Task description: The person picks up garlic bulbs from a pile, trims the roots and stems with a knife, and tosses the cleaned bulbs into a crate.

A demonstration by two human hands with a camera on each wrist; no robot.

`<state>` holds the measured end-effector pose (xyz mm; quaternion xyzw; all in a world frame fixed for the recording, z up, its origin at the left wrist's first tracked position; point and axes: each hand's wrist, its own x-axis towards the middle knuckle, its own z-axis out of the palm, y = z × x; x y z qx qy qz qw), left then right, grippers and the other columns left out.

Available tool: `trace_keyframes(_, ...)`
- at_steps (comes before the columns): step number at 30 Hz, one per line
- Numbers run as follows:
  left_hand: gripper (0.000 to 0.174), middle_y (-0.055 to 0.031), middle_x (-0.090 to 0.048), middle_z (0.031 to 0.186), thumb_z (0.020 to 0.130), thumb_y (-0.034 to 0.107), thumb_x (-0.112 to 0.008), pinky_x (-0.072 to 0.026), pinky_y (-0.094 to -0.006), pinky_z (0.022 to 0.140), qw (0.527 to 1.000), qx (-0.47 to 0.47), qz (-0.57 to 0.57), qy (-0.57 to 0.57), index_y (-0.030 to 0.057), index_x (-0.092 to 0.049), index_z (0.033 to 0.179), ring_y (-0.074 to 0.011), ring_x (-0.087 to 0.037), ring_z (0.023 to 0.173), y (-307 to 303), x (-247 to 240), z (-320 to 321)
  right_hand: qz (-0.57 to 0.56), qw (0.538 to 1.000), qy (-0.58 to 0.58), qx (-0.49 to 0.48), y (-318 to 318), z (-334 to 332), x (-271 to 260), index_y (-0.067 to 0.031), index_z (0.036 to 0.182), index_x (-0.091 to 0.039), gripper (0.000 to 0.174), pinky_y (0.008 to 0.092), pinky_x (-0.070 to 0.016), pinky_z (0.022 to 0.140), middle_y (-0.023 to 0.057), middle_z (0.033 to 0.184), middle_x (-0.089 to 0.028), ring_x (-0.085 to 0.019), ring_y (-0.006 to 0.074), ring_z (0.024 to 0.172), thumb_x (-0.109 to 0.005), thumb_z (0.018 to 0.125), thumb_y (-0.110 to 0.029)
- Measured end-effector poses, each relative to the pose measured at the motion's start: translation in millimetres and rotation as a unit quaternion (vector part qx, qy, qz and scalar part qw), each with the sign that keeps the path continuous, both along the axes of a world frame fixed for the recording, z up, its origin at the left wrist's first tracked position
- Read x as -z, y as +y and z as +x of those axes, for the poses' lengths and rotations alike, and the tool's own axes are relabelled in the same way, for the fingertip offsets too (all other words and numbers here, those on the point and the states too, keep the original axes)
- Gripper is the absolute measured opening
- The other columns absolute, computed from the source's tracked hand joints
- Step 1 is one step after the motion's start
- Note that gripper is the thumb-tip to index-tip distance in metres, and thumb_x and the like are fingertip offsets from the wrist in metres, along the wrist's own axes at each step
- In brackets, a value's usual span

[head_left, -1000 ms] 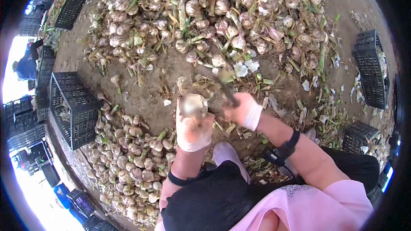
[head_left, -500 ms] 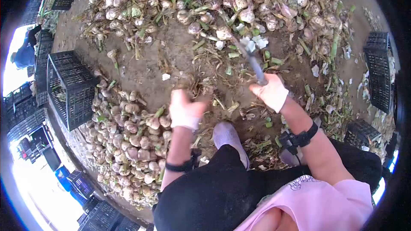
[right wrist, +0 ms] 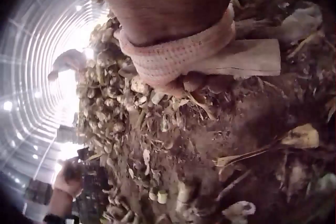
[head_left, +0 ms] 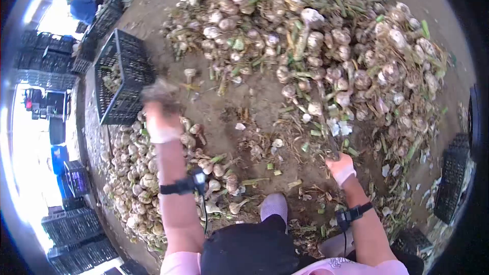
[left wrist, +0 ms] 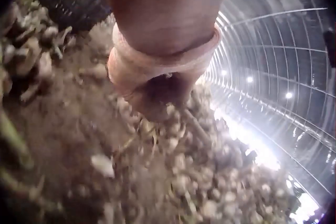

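In the head view my left hand (head_left: 162,122) reaches out to the left beside a black plastic crate (head_left: 133,69), over the edge of the lower-left garlic pile (head_left: 140,188). At its fingers is a motion-blurred brown clump (head_left: 162,93), which looks like a dirty garlic bulb. My right hand (head_left: 341,168) grips a knife (head_left: 326,127), its long thin dark blade pointing away over the littered ground. In the right wrist view the knife's pale wooden handle (right wrist: 244,58) sticks out behind that gloved hand. The left wrist view shows the back of the left glove (left wrist: 157,66), its fingers hidden.
A large heap of garlic (head_left: 305,35) with dry stems lies ahead. Cut stems and peelings (head_left: 336,127) litter the soil. Stacked crates (head_left: 48,53) line the left, with another crate (head_left: 451,178) at the right. A person in blue (head_left: 84,7) bends at the far left.
A second ago both hands were together at the centre, the left holding a pale garlic bulb. They parted, and my left hand swung out to the crate. The view turned left.
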<state>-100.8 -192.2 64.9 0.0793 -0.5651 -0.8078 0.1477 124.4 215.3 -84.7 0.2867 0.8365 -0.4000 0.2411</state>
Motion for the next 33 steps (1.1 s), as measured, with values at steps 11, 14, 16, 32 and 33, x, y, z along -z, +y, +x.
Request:
trace_keyframes(11,0.072,-0.0217,-0.056,0.117,0.07,0.043,-0.073,-0.0433,-0.0353,0.093,0.717,0.247,-0.557,-0.339,-0.0043,-0.048,0.117,-0.0311,-0.055,0.109,228,137,-18,-0.031,0.996,-0.079,0.03,0,-22,-31,0.0017,0.099,-0.062,0.039,0.0387,-0.0487,0.076,0.022,0.083,-0.065,-0.062,0.0353,0.082,-0.067,0.077,-0.03)
trace_keyframes(14,0.056,-0.021,-0.055,0.115,0.072,0.036,-0.072,-0.045,-0.0385,0.09,0.695,0.255,-0.609,-0.286,-0.0039,-0.054,0.106,-0.0354,-0.056,0.103,238,127,-19,-0.034,0.993,-0.114,0.022,1,-25,-33,0.0024,0.102,-0.061,0.043,0.0373,-0.0489,0.078,0.0233,0.089,-0.064,-0.062,0.0351,0.087,-0.068,0.077,-0.033)
trace_keyframes(16,0.052,-0.0203,-0.053,0.115,0.07,0.031,-0.074,-0.0485,-0.0396,0.085,0.649,0.287,-0.681,-0.178,-0.0007,-0.055,0.106,-0.0363,-0.058,0.098,227,93,-11,-0.003,0.996,-0.084,0.012,3,-16,-18,0.0039,0.102,-0.06,0.046,0.0368,-0.0493,0.078,0.0247,0.092,-0.064,-0.061,0.0362,0.089,-0.068,0.077,-0.034)
trace_keyframes(32,0.047,-0.0096,-0.062,0.103,0.067,0.012,-0.077,-0.0489,-0.0285,0.081,0.877,0.368,-0.219,-0.217,0.0005,-0.052,0.106,-0.0162,-0.059,0.088,169,89,59,0.128,0.969,0.07,-0.198,2,-46,-116,-0.0086,0.092,-0.064,0.019,0.0412,-0.0487,0.078,0.0144,0.088,-0.061,-0.061,0.0327,0.085,-0.06,0.079,-0.022)
trace_keyframes(33,0.043,-0.011,-0.062,0.103,0.072,0.012,-0.073,-0.0498,-0.0306,0.081,0.87,0.38,-0.252,-0.186,-0.0005,-0.051,0.107,-0.0186,-0.06,0.088,168,77,67,0.129,0.966,0.073,-0.211,-1,-51,-123,-0.0084,0.091,-0.063,0.018,0.041,-0.0488,0.078,0.0141,0.087,-0.061,-0.061,0.0322,0.085,-0.061,0.079,-0.021)
